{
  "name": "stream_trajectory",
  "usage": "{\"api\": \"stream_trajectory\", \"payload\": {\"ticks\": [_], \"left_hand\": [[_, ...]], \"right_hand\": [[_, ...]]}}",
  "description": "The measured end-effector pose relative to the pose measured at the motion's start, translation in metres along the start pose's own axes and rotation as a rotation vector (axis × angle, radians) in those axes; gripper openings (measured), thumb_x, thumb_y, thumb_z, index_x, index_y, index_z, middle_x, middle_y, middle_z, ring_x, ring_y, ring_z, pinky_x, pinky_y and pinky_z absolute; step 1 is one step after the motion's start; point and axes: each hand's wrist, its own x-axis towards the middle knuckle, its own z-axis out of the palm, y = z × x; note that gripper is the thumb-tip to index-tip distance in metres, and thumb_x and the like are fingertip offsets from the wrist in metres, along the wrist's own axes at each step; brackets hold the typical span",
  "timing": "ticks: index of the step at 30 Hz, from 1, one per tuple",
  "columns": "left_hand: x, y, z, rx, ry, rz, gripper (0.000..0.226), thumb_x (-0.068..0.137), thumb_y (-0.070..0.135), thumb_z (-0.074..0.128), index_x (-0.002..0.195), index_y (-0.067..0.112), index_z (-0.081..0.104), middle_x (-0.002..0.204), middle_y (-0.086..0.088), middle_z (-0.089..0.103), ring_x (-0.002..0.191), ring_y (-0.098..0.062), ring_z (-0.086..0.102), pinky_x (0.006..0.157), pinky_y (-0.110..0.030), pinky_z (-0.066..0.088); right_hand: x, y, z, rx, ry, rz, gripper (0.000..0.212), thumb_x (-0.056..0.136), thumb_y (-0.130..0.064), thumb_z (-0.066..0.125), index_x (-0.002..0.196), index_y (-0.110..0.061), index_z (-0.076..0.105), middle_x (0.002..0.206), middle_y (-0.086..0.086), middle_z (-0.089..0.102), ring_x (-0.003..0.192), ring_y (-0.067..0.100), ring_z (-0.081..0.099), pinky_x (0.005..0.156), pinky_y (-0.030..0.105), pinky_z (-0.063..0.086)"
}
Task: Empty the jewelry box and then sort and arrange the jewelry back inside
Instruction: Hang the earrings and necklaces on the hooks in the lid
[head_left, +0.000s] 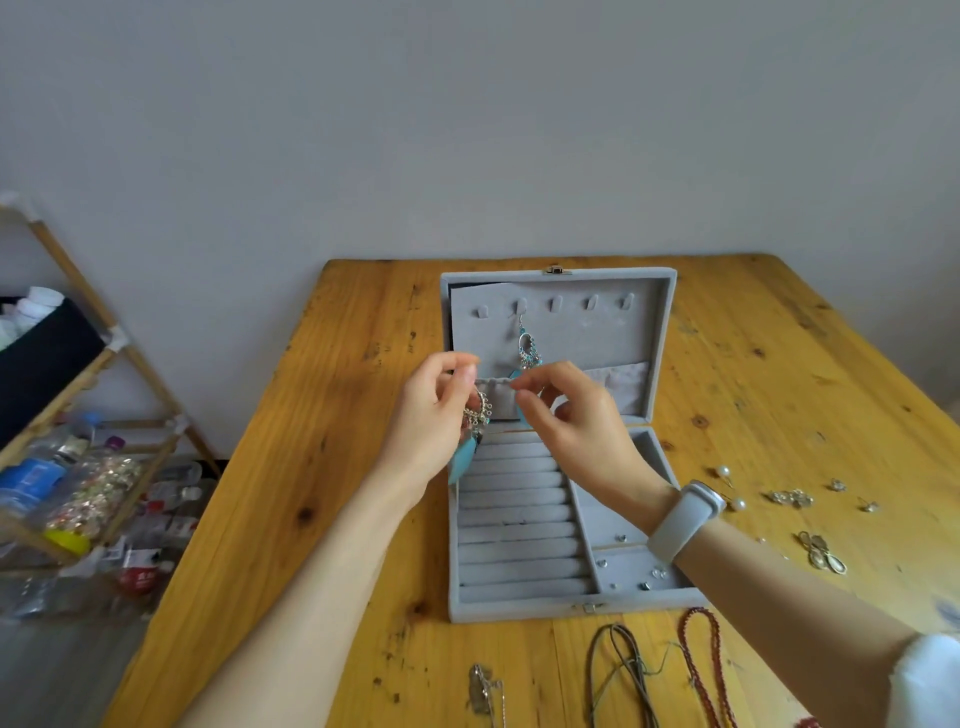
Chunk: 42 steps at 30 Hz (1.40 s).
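Note:
A grey velvet jewelry box (524, 610) stands open on the wooden table, its lid (644, 332) upright with a row of hooks. One turquoise feather earring (527, 348) hangs from a hook in the lid. My left hand (434, 421) pinches a second turquoise feather earring (470, 436) in front of the lid's pocket. My right hand (576, 421), with a grey watch on the wrist, is just beside it, fingertips curled near the hanging earring's feather. Small studs (652, 574) lie in the box's right compartments.
Pearl earrings (727, 486), small silver earrings (792, 498) and gold drop earrings (823, 553) lie on the table to the right. Cord necklaces (621, 670), a red bead necklace (704, 670) and a silver chain (485, 691) lie near the front edge. A bamboo shelf (78, 415) with bottles stands left.

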Motion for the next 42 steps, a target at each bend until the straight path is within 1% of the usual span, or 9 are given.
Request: {"api": "stream_trajectory", "payload": {"ticks": [4, 9, 13, 17, 22, 28, 32, 36, 42], "left_hand": [[-0.006, -0.001, 0.000, -0.045, 0.013, -0.051, 0.008, 0.093, 0.025, 0.049, 0.100, 0.026, 0.053, 0.082, 0.002, 0.058, 0.070, -0.005, 0.054, 0.049, -0.012, 0.044], [-0.011, -0.001, -0.001, -0.053, -0.020, -0.067, 0.006, 0.092, 0.024, 0.051, 0.098, 0.023, 0.053, 0.073, -0.002, 0.059, 0.057, -0.003, 0.055, 0.047, -0.017, 0.045], [-0.015, -0.001, -0.006, -0.108, -0.106, -0.106, 0.004, 0.088, 0.022, 0.057, 0.085, 0.020, 0.058, 0.074, -0.004, 0.065, 0.062, -0.011, 0.063, 0.059, -0.025, 0.054], [-0.019, 0.002, -0.010, -0.173, -0.181, -0.131, 0.005, 0.084, 0.009, 0.063, 0.081, 0.013, 0.064, 0.075, -0.006, 0.069, 0.071, -0.014, 0.066, 0.065, -0.023, 0.054], [-0.020, 0.006, -0.011, -0.167, -0.186, -0.138, 0.018, 0.082, -0.001, 0.062, 0.091, 0.014, 0.068, 0.076, -0.002, 0.068, 0.068, -0.007, 0.065, 0.064, -0.019, 0.054], [-0.020, 0.009, -0.013, -0.150, -0.167, -0.124, 0.020, 0.085, 0.002, 0.060, 0.102, 0.010, 0.068, 0.076, -0.003, 0.069, 0.070, -0.009, 0.066, 0.070, -0.020, 0.055], [-0.018, 0.011, -0.008, -0.045, -0.097, -0.029, 0.016, 0.087, 0.002, 0.057, 0.098, 0.007, 0.068, 0.071, -0.002, 0.067, 0.060, -0.004, 0.063, 0.060, -0.017, 0.053], [-0.014, 0.020, -0.003, 0.085, -0.092, 0.071, 0.011, 0.087, 0.003, 0.057, 0.085, 0.013, 0.060, 0.068, -0.001, 0.067, 0.055, -0.006, 0.063, 0.055, -0.018, 0.051], [-0.003, 0.032, -0.005, 0.131, -0.143, 0.038, 0.014, 0.088, 0.005, 0.057, 0.077, 0.014, 0.060, 0.072, -0.004, 0.069, 0.059, -0.012, 0.065, 0.060, -0.025, 0.055]], "right_hand": [[-0.007, -0.009, 0.007, 0.120, -0.082, 0.072, 0.010, 0.084, -0.014, 0.062, 0.080, -0.021, 0.057, 0.071, -0.011, 0.053, 0.063, 0.005, 0.046, 0.060, 0.012, 0.035], [-0.012, -0.010, 0.012, 0.038, -0.106, 0.092, 0.011, 0.083, -0.017, 0.064, 0.076, -0.017, 0.056, 0.069, -0.008, 0.052, 0.062, 0.003, 0.046, 0.060, 0.012, 0.037], [-0.013, -0.012, 0.008, 0.018, -0.128, 0.115, 0.009, 0.083, -0.011, 0.059, 0.076, -0.014, 0.056, 0.068, -0.005, 0.054, 0.063, 0.009, 0.047, 0.062, 0.018, 0.038], [-0.012, -0.013, 0.002, 0.038, -0.127, 0.150, 0.006, 0.084, -0.010, 0.058, 0.078, -0.010, 0.057, 0.068, -0.002, 0.056, 0.067, 0.012, 0.051, 0.067, 0.024, 0.043], [-0.013, -0.011, -0.003, 0.043, -0.104, 0.151, 0.016, 0.085, -0.010, 0.056, 0.071, -0.016, 0.052, 0.066, -0.006, 0.054, 0.065, 0.010, 0.050, 0.067, 0.023, 0.042], [-0.013, -0.007, -0.006, 0.098, -0.111, 0.151, 0.016, 0.086, -0.004, 0.054, 0.074, -0.014, 0.051, 0.066, -0.006, 0.054, 0.063, 0.010, 0.052, 0.065, 0.021, 0.044], [-0.011, -0.006, -0.007, 0.172, -0.096, 0.142, 0.028, 0.086, 0.000, 0.052, 0.079, -0.026, 0.047, 0.070, -0.004, 0.054, 0.063, 0.012, 0.051, 0.061, 0.015, 0.041], [-0.007, -0.008, -0.012, 0.109, -0.104, 0.120, 0.024, 0.085, 0.003, 0.046, 0.088, -0.020, 0.054, 0.069, 0.001, 0.055, 0.058, 0.006, 0.048, 0.058, 0.011, 0.039], [-0.003, -0.006, -0.019, 0.135, -0.114, 0.167, 0.028, 0.085, 0.001, 0.051, 0.076, -0.025, 0.055, 0.077, 0.003, 0.060, 0.070, 0.015, 0.054, 0.066, 0.019, 0.043]]}}
